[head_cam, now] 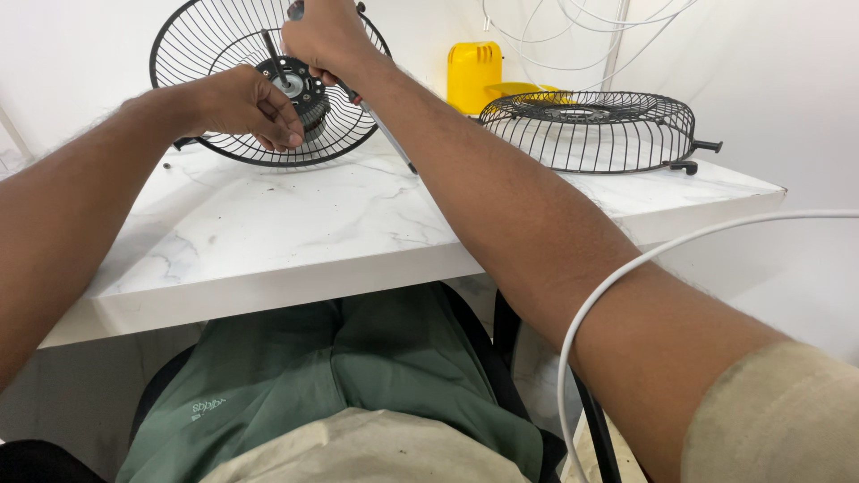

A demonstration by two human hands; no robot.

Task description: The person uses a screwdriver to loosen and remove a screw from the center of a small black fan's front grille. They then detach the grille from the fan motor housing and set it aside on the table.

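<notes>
Step in hand, as judged: fastening work at the motor hub (295, 88) of the upright rear fan guard (259, 80). Your left hand (246, 105) grips the hub, fingers clenched on it. Your right hand (324, 38) is closed around a screwdriver (380, 130). Next, keep the tip seated squarely. A plain yellow container (474, 76) stands right of the guard, with no label visible.

Two of my hands, left hand (246, 105) and right hand (324, 38), two black wire fan guards, one upright (215, 54) and one lying flat (591, 134), one motor hub (300, 89), one screwdriver (385, 134), one yellow box (474, 76), one white table (286, 233), one white cable (626, 277).
</notes>
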